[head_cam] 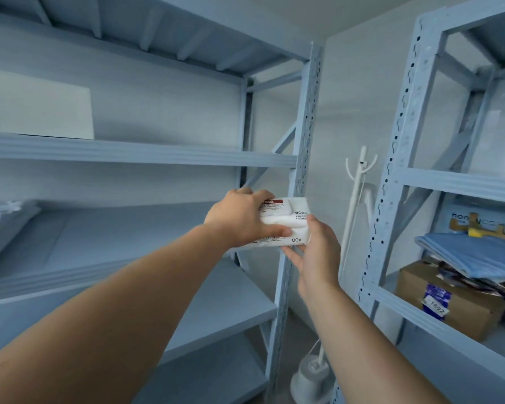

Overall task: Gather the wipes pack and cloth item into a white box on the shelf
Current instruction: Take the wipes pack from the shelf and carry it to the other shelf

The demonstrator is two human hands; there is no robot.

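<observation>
A white wipes pack [292,217] with a red label strip is held in the air in front of the left rack's corner post. My left hand [242,218] grips it from the left, thumb along its front edge. My right hand [315,252] holds its lower right corner from below. A white box [38,106] stands on the upper shelf at far left. A pale cloth item [3,220] lies on the middle shelf at the left edge, partly cut off by the frame.
The blue-grey rack [302,135] has several shelves. A second rack [391,182] at right holds a cardboard box [449,298] with folded blue cloth [478,255] on top. A white coat stand [359,205] rises between the racks.
</observation>
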